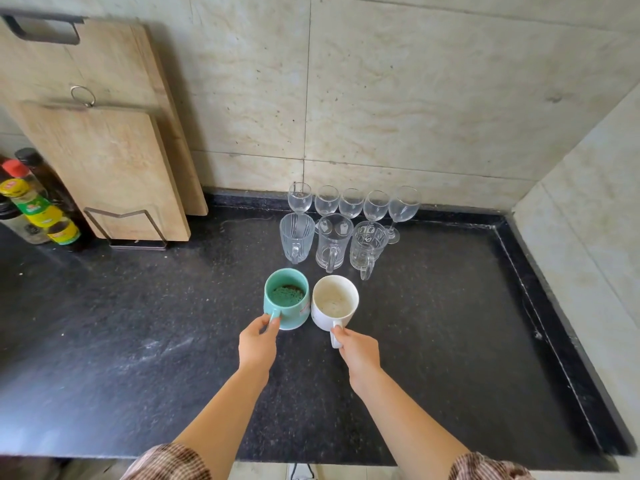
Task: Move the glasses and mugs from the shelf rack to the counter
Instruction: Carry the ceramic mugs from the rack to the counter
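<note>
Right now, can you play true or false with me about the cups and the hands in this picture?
1. The left hand holds the green mug by its handle. True.
2. The white mug lies tipped on its side. False: it stands upright on the counter, with the right hand on its handle.
3. Five wine glasses stand in a row by the wall. True.
4. The three clear glass mugs stand behind the wine glasses. False: they stand in front of them, nearer the person.
5. The cutting boards lie flat on the counter. False: they stand leaning at the wall.
</note>
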Demonstrator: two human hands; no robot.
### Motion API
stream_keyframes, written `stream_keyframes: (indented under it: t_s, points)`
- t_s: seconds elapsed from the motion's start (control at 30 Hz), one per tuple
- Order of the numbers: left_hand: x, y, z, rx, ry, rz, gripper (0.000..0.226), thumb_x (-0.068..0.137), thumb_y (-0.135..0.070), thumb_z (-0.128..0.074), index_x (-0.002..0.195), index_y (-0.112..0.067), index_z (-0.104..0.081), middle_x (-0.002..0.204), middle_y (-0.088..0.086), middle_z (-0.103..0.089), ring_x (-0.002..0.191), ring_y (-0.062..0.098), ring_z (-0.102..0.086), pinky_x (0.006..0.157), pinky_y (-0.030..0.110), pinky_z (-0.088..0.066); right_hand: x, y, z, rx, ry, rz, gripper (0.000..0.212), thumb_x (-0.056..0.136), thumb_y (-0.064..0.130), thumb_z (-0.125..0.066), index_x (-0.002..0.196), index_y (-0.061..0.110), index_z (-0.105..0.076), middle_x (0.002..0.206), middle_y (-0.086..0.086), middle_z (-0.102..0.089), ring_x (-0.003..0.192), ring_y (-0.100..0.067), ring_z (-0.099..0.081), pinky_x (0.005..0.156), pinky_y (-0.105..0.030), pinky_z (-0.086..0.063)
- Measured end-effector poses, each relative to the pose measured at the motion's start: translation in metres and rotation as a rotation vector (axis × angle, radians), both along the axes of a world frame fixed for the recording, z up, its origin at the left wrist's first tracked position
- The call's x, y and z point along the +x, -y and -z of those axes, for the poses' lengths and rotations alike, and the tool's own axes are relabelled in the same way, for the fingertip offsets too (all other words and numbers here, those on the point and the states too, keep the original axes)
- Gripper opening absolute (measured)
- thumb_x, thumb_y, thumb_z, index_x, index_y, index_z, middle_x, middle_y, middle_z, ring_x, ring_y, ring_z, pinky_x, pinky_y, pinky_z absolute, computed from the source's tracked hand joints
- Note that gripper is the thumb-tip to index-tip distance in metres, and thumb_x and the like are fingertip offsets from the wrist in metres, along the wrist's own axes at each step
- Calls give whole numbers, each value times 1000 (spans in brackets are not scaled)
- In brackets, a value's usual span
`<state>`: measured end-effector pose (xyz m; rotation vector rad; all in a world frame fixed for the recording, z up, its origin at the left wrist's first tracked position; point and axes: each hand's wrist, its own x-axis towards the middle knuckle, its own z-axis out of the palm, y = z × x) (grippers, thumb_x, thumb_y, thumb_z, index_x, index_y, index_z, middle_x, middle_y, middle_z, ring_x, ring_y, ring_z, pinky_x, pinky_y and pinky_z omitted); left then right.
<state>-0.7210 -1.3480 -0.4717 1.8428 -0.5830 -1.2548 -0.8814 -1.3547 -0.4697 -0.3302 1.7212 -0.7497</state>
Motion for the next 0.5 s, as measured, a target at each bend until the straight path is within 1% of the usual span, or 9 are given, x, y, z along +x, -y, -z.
stream_keyframes:
  t_s: [0.1, 0.17, 0.23, 0.3, 0.33, 0.37, 0.4, 0.5]
  points:
    - [1, 2, 0, 33, 30, 20, 28, 93, -34, -57, 112, -16, -66, 111, 4, -67, 105, 25, -61, 97, 43, -50, 1, 0, 0, 12, -10, 9, 32, 85, 29, -71, 111, 11, -70, 94, 0, -64, 96, -19, -58, 97, -36, -45]
    - [3, 3, 1, 50, 55, 44, 35, 93, -35, -55, 120, -14, -63, 116, 5, -66, 107, 26, -60, 99, 44, -49, 4, -1, -1, 15, -20, 21, 32, 86, 31, -70, 111, 11, -70, 89, 3, -60, 95, -18, -57, 95, -36, -44]
    - [4, 3, 2, 49, 59, 57, 38, 94, -35, -54, 123, -13, -61, 118, 6, -66, 108, 26, -60, 100, 44, -48, 7, -2, 0, 0, -28, 43, 28, 86, 30, -70, 107, 11, -72, 79, 7, -58, 87, -17, -56, 89, -34, -45]
    - [3, 3, 3, 49, 56, 57, 38, 94, -36, -54, 123, -13, -61, 118, 9, -66, 111, 29, -60, 98, 44, -48, 9, -2, 0, -7, -32, 55, 20, 86, 30, -70, 96, 13, -74, 73, 10, -57, 83, -16, -56, 85, -34, -45]
    - [2, 3, 3, 51, 52, 55, 38, 94, -35, -54, 123, -13, -62, 118, 11, -66, 113, 31, -59, 97, 44, -47, 9, -3, 0, -6, -34, 61, 15, 86, 30, -70, 86, 16, -74, 73, 9, -57, 84, -18, -57, 85, -35, -46]
    - [0, 2, 4, 53, 47, 52, 37, 94, -35, -55, 122, -13, -62, 118, 12, -66, 113, 32, -59, 97, 44, -48, 8, -2, 0, -7, -39, 63, 14, 86, 29, -70, 78, 19, -73, 75, 7, -58, 85, -18, -58, 86, -36, -46]
    - [-2, 0, 4, 54, 46, 51, 37, 93, -35, -55, 122, -13, -63, 115, 11, -67, 110, 31, -60, 96, 43, -48, 7, -2, 0, -11, -46, 67, 14, 86, 29, -70, 76, 20, -72, 77, 5, -59, 85, -18, -58, 84, -36, -46]
    - [-6, -2, 5, 43, 62, 52, 30, 93, -35, -55, 113, -15, -67, 98, 2, -69, 91, 20, -62, 86, 37, -50, 0, 1, -1, -25, -92, 36, 14, 85, 30, -71, 87, 17, -74, 78, 8, -60, 77, -13, -57, 79, -32, -44]
